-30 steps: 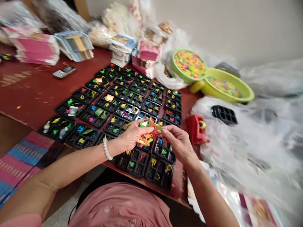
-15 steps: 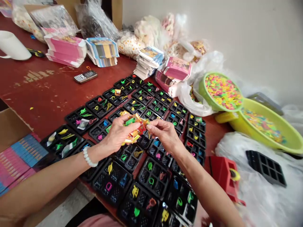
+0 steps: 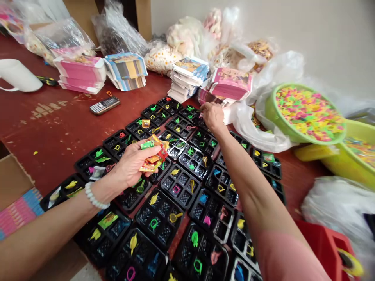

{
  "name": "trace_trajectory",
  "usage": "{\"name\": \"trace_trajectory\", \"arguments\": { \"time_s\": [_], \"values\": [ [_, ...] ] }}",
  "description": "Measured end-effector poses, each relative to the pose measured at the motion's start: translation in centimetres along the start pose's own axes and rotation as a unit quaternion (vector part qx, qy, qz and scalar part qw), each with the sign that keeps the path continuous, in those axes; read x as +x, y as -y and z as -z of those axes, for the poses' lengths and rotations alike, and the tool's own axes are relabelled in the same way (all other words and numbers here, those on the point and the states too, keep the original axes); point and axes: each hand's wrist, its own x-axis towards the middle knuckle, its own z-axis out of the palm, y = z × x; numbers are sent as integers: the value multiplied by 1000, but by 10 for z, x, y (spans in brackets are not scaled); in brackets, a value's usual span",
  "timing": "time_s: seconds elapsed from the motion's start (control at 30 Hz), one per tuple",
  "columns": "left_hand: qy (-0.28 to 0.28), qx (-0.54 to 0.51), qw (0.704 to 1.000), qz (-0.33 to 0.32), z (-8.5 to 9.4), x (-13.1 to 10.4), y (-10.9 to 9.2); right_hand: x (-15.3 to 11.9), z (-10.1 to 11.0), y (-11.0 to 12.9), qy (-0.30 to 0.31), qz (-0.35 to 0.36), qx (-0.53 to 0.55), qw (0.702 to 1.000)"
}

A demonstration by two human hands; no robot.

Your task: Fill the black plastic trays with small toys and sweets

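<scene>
My left hand [image 3: 131, 163] is closed around a bunch of small shiny packets [image 3: 154, 158], orange, red, yellow and green, held above the trays. At the far end of the rows, my right hand [image 3: 213, 118] reaches down over a tray, its fingers pinched together; what they hold, if anything, is hidden. Beneath both hands lie rows of black compartment trays [image 3: 181, 186] with small plastic toys in several compartments, such as a yellow piece [image 3: 154, 198] and a green ring [image 3: 154, 223]. One tray at the left holds a green packet [image 3: 108, 220].
Behind the trays stand stacks of pink boxes [image 3: 234, 84] and blue boxes [image 3: 187, 78]. To the right is a green basin [image 3: 272, 117] of colourful pieces, beside a red dispenser [image 3: 325, 242]. A mobile phone [image 3: 104, 105] and a white mug [image 3: 19, 74] lie on the red table [image 3: 58, 132].
My right hand has left the packets in my left hand and stretched forward to the far trays. My left hand still holds the bunch. The view has shifted somewhat.
</scene>
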Motion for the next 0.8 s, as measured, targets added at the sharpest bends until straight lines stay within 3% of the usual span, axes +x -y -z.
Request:
{"name": "trace_trajectory", "arguments": {
  "time_s": [0.2,0.33,0.4,0.47,0.5,0.63,0.8],
  "values": [
    [0,38,999,1,-5,16,2,12,-22,-6,40,20,-7,999],
    [14,41,999,12,-9,19,7,-15,-3,24,17,25,155,988],
    [23,44,999,7,-11,17,11,-45,19,54,72,59,315,944],
    [28,58,998,1,-12,14,15,-79,42,86,210,111,433,869],
    [31,66,997,1,-12,11,18,-95,51,100,233,128,457,849],
    [55,89,994,31,-12,1,26,-140,69,126,220,125,473,844],
    [88,90,991,49,-8,-7,30,-141,72,109,274,33,529,803]
  ]
}}
